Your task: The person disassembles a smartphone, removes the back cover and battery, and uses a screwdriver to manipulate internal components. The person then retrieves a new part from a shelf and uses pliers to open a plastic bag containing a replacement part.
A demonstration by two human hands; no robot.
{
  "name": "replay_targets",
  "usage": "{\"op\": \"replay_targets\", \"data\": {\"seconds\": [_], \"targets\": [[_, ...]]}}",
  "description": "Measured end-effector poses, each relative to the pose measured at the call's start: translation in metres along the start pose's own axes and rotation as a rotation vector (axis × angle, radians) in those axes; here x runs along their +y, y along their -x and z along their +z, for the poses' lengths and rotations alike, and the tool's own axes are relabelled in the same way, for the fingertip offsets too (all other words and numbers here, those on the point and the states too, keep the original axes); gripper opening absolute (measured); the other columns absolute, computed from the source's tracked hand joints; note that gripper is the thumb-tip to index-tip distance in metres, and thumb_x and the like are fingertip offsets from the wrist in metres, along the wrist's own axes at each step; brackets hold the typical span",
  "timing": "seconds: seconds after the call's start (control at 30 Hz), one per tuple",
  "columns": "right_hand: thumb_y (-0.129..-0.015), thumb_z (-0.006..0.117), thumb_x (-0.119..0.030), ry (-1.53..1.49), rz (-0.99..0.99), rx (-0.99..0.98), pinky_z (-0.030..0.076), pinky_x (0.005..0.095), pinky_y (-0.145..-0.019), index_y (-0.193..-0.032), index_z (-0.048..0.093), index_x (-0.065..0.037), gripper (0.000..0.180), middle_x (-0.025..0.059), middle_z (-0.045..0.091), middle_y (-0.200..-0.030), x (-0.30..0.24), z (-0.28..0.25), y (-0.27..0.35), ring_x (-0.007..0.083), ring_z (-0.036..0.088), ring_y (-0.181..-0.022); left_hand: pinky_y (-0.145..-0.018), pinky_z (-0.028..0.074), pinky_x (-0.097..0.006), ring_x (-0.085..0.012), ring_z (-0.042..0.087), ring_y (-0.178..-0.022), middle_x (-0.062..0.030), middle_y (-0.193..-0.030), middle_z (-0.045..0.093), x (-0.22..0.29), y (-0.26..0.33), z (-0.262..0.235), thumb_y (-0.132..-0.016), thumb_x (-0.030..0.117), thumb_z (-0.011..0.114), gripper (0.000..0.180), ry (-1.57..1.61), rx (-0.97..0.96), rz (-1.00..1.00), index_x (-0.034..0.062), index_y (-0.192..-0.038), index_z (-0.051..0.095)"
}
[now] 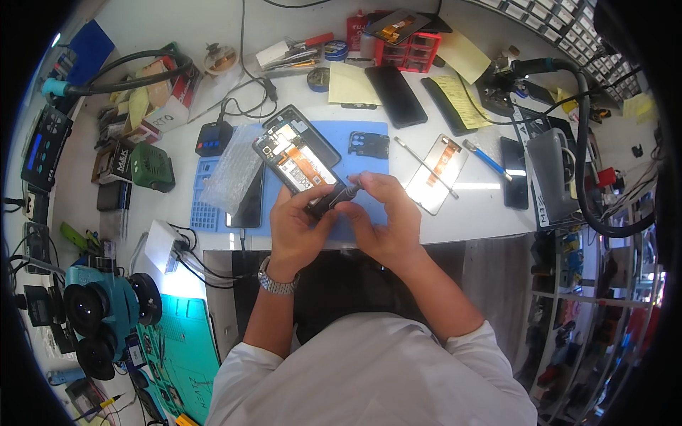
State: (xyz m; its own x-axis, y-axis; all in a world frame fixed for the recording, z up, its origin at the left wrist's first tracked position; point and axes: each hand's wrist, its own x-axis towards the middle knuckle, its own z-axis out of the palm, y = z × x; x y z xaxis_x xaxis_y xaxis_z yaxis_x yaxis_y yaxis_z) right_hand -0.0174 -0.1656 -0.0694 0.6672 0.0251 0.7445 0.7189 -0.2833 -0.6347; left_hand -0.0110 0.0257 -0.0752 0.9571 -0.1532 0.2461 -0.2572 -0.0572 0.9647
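Observation:
My left hand [297, 231] is closed around the lower end of an opened smartphone [302, 167]. The phone's inside faces up, with a battery and an orange flex cable in view. At that same lower end, the thumb and fingers of my right hand [387, 220] pinch a small black part [348, 193]. Whether this part is still joined to the phone I cannot tell. Behind the phone, a dark phone housing [323, 145] lies on the blue mat [376, 128]. To its right rests a small black cover plate [369, 144].
Bubble wrap [231, 170] partly covers a dark phone [246, 206] at left. On the right lie a silvery screen panel [431, 184], a metal pry tool [426, 168] and a blue-handled tool [486, 160]. A black phone [396, 96] lies farther back. A microscope [106, 312] stands left.

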Motion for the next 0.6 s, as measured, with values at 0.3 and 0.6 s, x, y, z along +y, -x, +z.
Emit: {"op": "replay_targets", "data": {"seconds": [0.3, 0.6], "targets": [[-0.089, 0.083, 0.013, 0.016, 0.002, 0.004, 0.062, 0.0384, -0.094, -0.141, 0.051, -0.005, 0.063, 0.0164, 0.074, -0.111, 0.0021, 0.0019, 0.002, 0.0273, 0.078, -0.105, -0.089, 0.062, -0.027, -0.0192, 0.069, -0.121, -0.0102, -0.132, 0.062, 0.0006, -0.0003, -0.0005, -0.089, -0.008, 0.084, 0.043, -0.054, 0.015, 0.043, -0.0037, -0.13, 0.071], [-0.084, 0.085, 0.011, -0.056, 0.019, 0.107, 0.061, 0.0343, -0.078, -0.124, 0.061, -0.002, 0.049, 0.0178, 0.076, -0.111, 0.0028, 0.0078, 0.0021, 0.0278, 0.077, -0.09, -0.095, 0.06, -0.029, -0.0197, 0.067, -0.121, -0.0103, -0.13, 0.06, 0.003, -0.0005, -0.0006, -0.088, -0.01, 0.084, 0.048, -0.037, 0.014, -0.015, -0.0016, -0.133, 0.07]]}}
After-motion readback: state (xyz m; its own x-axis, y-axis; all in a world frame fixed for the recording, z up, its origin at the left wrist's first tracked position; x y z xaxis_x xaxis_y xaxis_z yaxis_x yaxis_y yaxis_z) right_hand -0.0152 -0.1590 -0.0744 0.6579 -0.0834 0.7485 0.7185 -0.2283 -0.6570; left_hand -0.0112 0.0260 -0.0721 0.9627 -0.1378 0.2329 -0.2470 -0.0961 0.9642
